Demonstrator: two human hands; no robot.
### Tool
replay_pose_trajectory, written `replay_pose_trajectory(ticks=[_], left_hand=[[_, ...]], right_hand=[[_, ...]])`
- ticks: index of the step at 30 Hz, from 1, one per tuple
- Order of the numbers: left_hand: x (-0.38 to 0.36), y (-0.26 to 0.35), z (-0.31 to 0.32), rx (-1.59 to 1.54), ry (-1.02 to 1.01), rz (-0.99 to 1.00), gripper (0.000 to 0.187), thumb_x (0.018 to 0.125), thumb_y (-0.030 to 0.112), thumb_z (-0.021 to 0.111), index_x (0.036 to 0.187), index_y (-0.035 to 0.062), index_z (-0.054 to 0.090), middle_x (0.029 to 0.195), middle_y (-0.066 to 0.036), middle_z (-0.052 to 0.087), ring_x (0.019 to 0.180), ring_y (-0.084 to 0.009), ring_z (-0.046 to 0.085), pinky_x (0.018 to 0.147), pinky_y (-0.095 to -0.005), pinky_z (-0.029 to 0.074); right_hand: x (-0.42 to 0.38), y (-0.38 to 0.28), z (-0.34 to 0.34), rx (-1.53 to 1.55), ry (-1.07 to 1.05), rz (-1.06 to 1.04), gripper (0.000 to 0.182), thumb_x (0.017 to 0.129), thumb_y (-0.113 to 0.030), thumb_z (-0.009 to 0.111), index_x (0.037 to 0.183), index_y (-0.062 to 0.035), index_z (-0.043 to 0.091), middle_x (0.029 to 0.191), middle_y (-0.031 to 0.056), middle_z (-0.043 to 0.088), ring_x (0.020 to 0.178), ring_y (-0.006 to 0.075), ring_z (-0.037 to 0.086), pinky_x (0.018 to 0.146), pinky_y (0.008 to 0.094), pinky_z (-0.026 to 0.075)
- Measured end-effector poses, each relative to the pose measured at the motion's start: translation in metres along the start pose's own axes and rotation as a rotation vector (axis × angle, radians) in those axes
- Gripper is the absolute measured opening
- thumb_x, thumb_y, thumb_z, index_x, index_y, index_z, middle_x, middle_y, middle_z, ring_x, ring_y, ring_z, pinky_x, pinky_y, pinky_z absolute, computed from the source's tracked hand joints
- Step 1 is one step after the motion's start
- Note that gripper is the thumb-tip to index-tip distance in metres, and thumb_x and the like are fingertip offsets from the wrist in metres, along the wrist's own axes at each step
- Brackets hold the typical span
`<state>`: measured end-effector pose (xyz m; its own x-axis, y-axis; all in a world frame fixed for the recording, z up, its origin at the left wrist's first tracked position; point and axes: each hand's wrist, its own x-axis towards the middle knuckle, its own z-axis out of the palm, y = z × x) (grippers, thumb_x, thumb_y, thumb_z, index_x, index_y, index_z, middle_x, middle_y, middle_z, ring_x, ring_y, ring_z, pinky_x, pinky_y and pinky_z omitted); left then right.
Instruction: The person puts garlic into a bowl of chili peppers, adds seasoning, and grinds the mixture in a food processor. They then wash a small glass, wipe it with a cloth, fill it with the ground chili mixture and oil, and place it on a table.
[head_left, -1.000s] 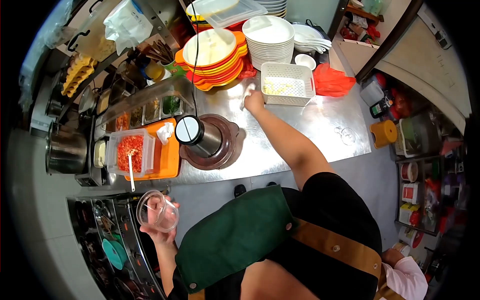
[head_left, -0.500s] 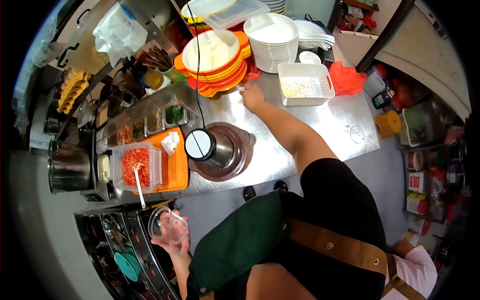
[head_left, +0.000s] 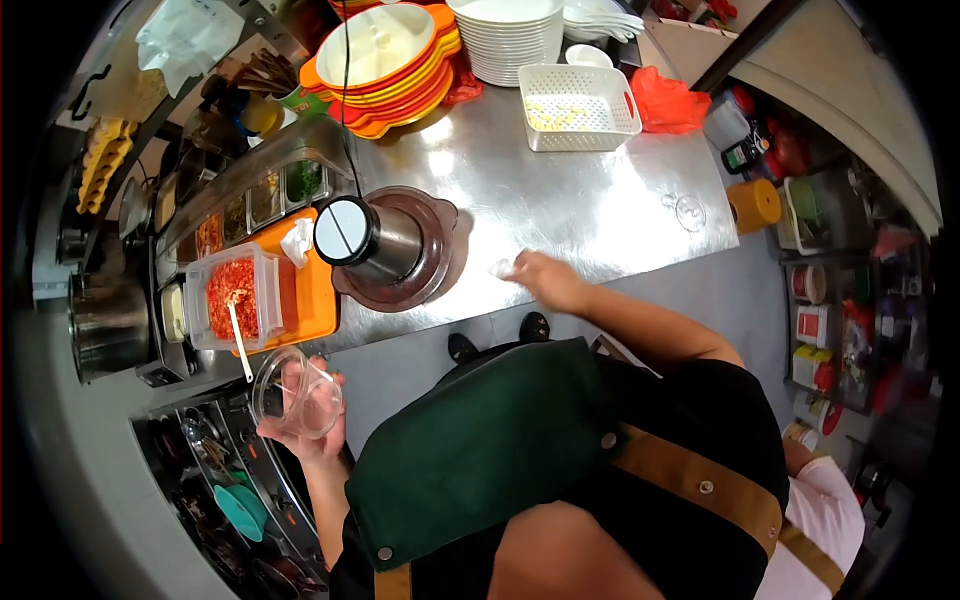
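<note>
My left hand [head_left: 310, 435] holds a clear round plastic container [head_left: 296, 393] below the counter's front edge, near the white spoon handle sticking out of the tub of chopped red chili [head_left: 232, 297]. My right hand [head_left: 548, 281] rests on the steel counter [head_left: 560, 200] near its front edge, fingers closed on a small white cloth [head_left: 501, 268]. Just left of that hand stands a food chopper [head_left: 385, 248] with a steel motor head and a brown bowl.
An orange tray [head_left: 313, 290] carries the chili tub. A white basket [head_left: 578, 106], stacked orange plates [head_left: 395, 75] and white bowls [head_left: 505, 35] stand at the back. Condiment pans [head_left: 250, 200] line the left. Another person's pale sleeve [head_left: 825, 520] shows at bottom right.
My right hand has pulled back with the cloth from the far counter by the plates and basket to the near edge. The left hand still holds the clear container.
</note>
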<state>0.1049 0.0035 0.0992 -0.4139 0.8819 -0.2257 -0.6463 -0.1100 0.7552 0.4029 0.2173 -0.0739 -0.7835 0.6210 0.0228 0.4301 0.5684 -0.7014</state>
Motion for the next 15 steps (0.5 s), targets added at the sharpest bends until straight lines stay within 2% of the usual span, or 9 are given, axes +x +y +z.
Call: replay_pose_trajectory(ticks=[1, 2, 4, 5, 6, 7, 9, 12, 15], left_hand=[[0.005, 0.002, 0.004, 0.003, -0.071, -0.022, 0.090, 0.051, 0.070, 0.061, 0.115, 0.0085, 0.041, 0.107, -0.014, 0.048, 0.089, -0.0311, 0.055, 0.060, -0.0297, 0.051], [0.011, 0.004, 0.008, 0.004, -0.146, -0.045, 0.090, 0.051, 0.070, 0.061, 0.115, 0.0087, 0.040, 0.107, -0.014, 0.048, 0.089, -0.0308, 0.055, 0.060, -0.0302, 0.051], [0.023, 0.006, 0.007, 0.015, -0.194, -0.060, 0.090, 0.052, 0.069, 0.061, 0.115, 0.0084, 0.040, 0.106, -0.014, 0.048, 0.087, -0.0296, 0.055, 0.061, -0.0299, 0.051], [0.030, 0.008, 0.003, -0.025, -0.308, -0.089, 0.091, 0.054, 0.069, 0.060, 0.118, 0.0075, 0.039, 0.110, -0.014, 0.047, 0.090, -0.0311, 0.054, 0.064, -0.0322, 0.051], [0.037, 0.009, -0.002, -0.067, -0.425, -0.116, 0.092, 0.055, 0.069, 0.058, 0.120, 0.0067, 0.037, 0.115, -0.014, 0.045, 0.094, -0.0325, 0.053, 0.067, -0.0345, 0.051], [0.040, 0.010, -0.007, 0.025, -0.350, -0.069, 0.092, 0.054, 0.068, 0.060, 0.120, 0.0070, 0.038, 0.113, -0.013, 0.045, 0.092, -0.0304, 0.053, 0.067, -0.0328, 0.050], [0.041, 0.017, -0.016, 0.038, -0.387, -0.084, 0.092, 0.054, 0.068, 0.061, 0.120, 0.0071, 0.039, 0.113, -0.013, 0.045, 0.090, -0.0292, 0.053, 0.067, -0.0318, 0.050], [0.040, 0.039, -0.039, 0.023, -0.441, -0.102, 0.094, 0.054, 0.064, 0.065, 0.122, 0.0079, 0.035, 0.112, -0.012, 0.044, 0.088, -0.0258, 0.052, 0.064, -0.0290, 0.050], [0.035, 0.069, -0.064, 0.029, -0.427, -0.073, 0.100, 0.055, 0.061, 0.066, 0.129, 0.0086, 0.023, 0.113, -0.013, 0.045, 0.089, -0.0275, 0.054, 0.062, -0.0289, 0.051]], right_hand=[[-0.001, 0.007, -0.006, 0.063, 0.103, 0.223, 0.023, 0.076, -0.008, 0.052, 0.098, -0.0133, 0.059, 0.084, 0.0107, 0.051, 0.078, 0.0262, 0.051, 0.069, 0.0332, 0.043], [-0.007, 0.019, -0.018, -0.139, 0.257, 0.028, 0.028, 0.073, -0.010, 0.057, 0.102, -0.0097, 0.056, 0.080, 0.0106, 0.050, 0.075, 0.0279, 0.052, 0.065, 0.0354, 0.044], [-0.026, 0.032, -0.033, -0.177, 0.346, 0.312, 0.033, 0.073, -0.011, 0.057, 0.105, -0.0093, 0.053, 0.084, 0.0122, 0.049, 0.074, 0.0282, 0.052, 0.061, 0.0374, 0.045], [-0.032, 0.027, -0.025, -0.188, 0.366, 0.327, 0.033, 0.073, -0.011, 0.057, 0.105, -0.0093, 0.053, 0.084, 0.0122, 0.049, 0.074, 0.0282, 0.052, 0.061, 0.0374, 0.045], [-0.036, 0.022, -0.010, -0.177, 0.357, 0.396, 0.034, 0.072, -0.010, 0.056, 0.106, -0.0093, 0.053, 0.087, 0.0138, 0.048, 0.073, 0.0291, 0.053, 0.062, 0.0380, 0.045], [-0.037, 0.013, 0.008, -0.163, 0.350, 0.466, 0.036, 0.071, -0.009, 0.055, 0.107, -0.0092, 0.053, 0.091, 0.0153, 0.047, 0.072, 0.0299, 0.053, 0.062, 0.0386, 0.045], [-0.019, -0.035, 0.042, -0.142, 0.241, 0.448, 0.036, 0.069, -0.007, 0.054, 0.105, -0.0057, 0.048, 0.094, 0.0190, 0.045, 0.072, 0.0342, 0.053, 0.064, 0.0408, 0.046], [0.025, -0.096, 0.094, 0.025, 0.070, 0.429, 0.027, 0.069, -0.006, 0.051, 0.095, 0.0010, 0.048, 0.098, 0.0204, 0.047, 0.080, 0.0336, 0.055, 0.068, 0.0396, 0.047], [0.063, -0.131, 0.155, -0.024, 0.128, 0.330, 0.022, 0.069, -0.010, 0.054, 0.088, 0.0021, 0.053, 0.096, 0.0208, 0.048, 0.074, 0.0330, 0.056, 0.064, 0.0399, 0.048]])
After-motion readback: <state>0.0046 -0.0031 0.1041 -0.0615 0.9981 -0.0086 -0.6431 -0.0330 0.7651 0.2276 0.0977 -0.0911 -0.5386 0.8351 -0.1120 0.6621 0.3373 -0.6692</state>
